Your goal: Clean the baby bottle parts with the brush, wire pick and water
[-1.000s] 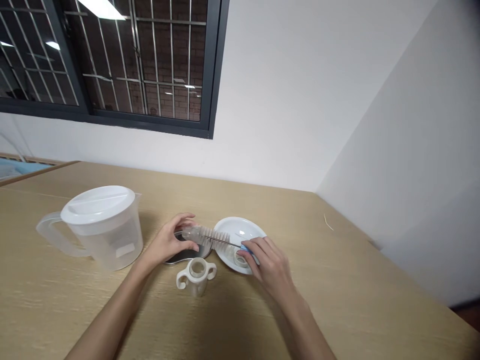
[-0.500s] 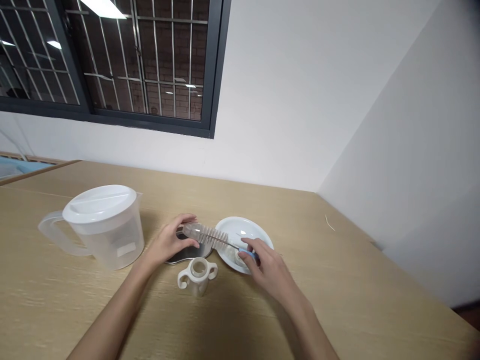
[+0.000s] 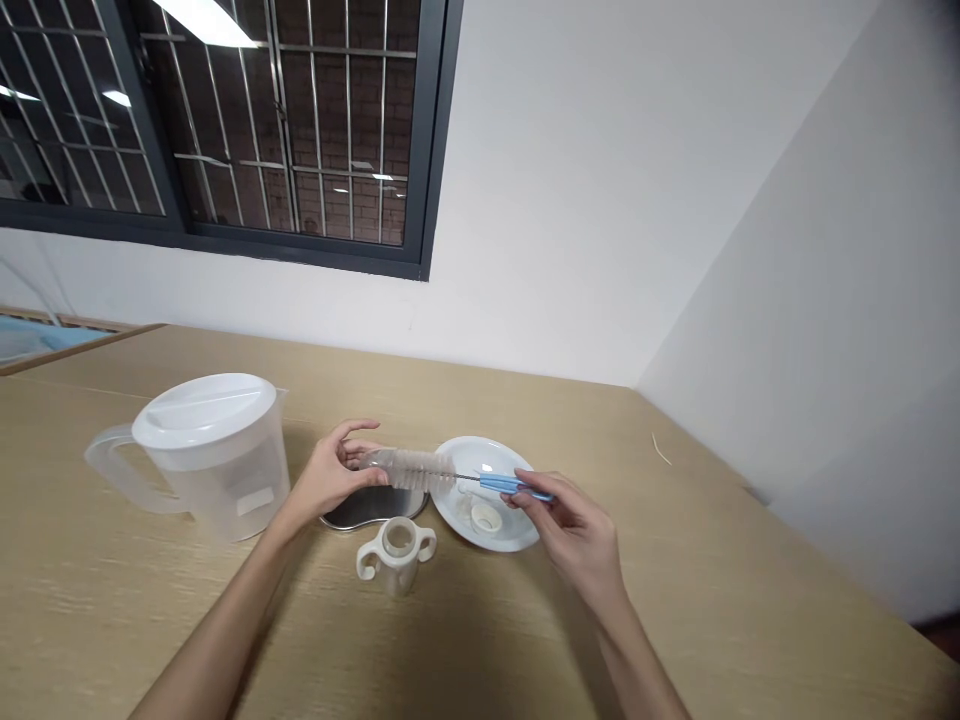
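Note:
My left hand (image 3: 330,476) grips the base of a clear baby bottle (image 3: 390,464), held on its side above a metal kidney-shaped tray (image 3: 358,510). A bottle brush (image 3: 442,474) reaches into the bottle's mouth. My right hand (image 3: 574,528) pinches the brush's blue handle (image 3: 510,487) over a white plate (image 3: 487,470). A small white ring (image 3: 486,518) lies on that plate. In front of the tray stands a cream two-handled bottle collar (image 3: 396,549).
A large clear plastic jug (image 3: 202,455) with a white lid stands to the left on the wooden table (image 3: 750,600). White walls close the table's far side and right side, and a barred window sits above.
Both hands lifted the bottle and brush a little off the tray. The brush now sits deeper in the bottle, and my right hand moved up and right, off the plate.

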Motion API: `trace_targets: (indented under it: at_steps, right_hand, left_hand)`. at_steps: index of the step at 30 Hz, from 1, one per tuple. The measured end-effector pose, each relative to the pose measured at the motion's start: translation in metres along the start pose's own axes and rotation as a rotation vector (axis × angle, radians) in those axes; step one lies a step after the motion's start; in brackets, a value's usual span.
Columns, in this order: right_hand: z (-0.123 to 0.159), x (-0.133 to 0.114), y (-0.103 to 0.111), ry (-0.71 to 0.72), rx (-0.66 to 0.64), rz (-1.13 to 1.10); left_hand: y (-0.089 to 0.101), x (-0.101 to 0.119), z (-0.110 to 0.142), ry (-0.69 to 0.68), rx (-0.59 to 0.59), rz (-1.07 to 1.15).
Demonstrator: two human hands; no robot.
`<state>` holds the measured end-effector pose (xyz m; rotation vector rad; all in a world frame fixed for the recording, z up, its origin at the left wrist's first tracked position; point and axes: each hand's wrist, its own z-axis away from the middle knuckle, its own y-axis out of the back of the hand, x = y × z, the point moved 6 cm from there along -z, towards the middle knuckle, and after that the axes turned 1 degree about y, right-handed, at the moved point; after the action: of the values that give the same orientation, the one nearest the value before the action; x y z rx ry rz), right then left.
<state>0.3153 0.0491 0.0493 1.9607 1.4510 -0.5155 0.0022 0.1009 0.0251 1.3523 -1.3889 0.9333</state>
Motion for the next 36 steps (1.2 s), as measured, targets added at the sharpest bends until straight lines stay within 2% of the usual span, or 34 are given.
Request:
trace_targets:
  at_steps: [6, 9, 11, 13, 19, 24, 29, 33, 36]
  right_hand:
    - [0.003, 0.008, 0.0, -0.138, -0.067, 0.067]
    - [0.005, 0.014, -0.001, -0.254, -0.114, 0.065]
    - [0.006, 0.02, -0.002, -0.344, -0.143, 0.086]
    - [0.006, 0.022, -0.003, -0.374, -0.165, 0.139]
    - [0.005, 0.016, -0.012, -0.289, -0.173, 0.21]
    - [0.008, 0.011, -0.021, -0.263, -0.177, 0.237]
    - [0.005, 0.009, -0.012, -0.183, -0.042, 0.194]
    - [0.003, 0.009, -0.007, -0.134, -0.068, 0.233]
    - [0.003, 0.011, -0.006, -0.153, -0.114, 0.258]
  left_hand:
    - [0.0, 0.008, 0.003, -0.006, -0.025, 0.072]
    - [-0.005, 0.009, 0.004, -0.032, -0.051, 0.08]
    - [-0.007, 0.01, 0.004, -0.064, -0.049, 0.067]
    - [-0.007, 0.01, 0.003, -0.089, -0.029, 0.043]
    - [-0.006, 0.001, -0.001, -0.099, -0.014, 0.017]
    - [0.0, -0.005, -0.004, -0.05, -0.001, 0.053]
    - [0.007, -0.009, -0.005, -0.009, 0.028, 0.064]
    - [0.008, -0.01, -0.006, -0.001, 0.007, 0.074]
    - [0.006, -0.006, -0.005, -0.03, -0.01, 0.093]
